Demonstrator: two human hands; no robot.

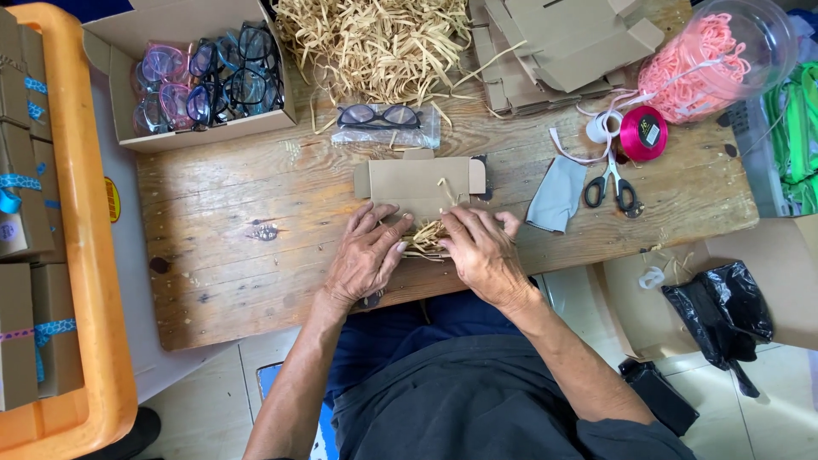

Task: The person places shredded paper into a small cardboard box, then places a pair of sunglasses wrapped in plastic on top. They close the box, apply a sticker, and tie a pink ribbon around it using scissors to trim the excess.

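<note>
Left hand (365,255): I see it laid flat, fingers spread narrow, pressing the straw (423,240).
Straw: a tuft sits between both hands at the box (419,183) mouth.
Box: mid-table, long axis left-right, flaps open, opening facing me.
Right hand (481,251): curled over the straw, tucking.
Progress: I judge filling underway; bagged glasses (377,117) not yet packed.
</note>
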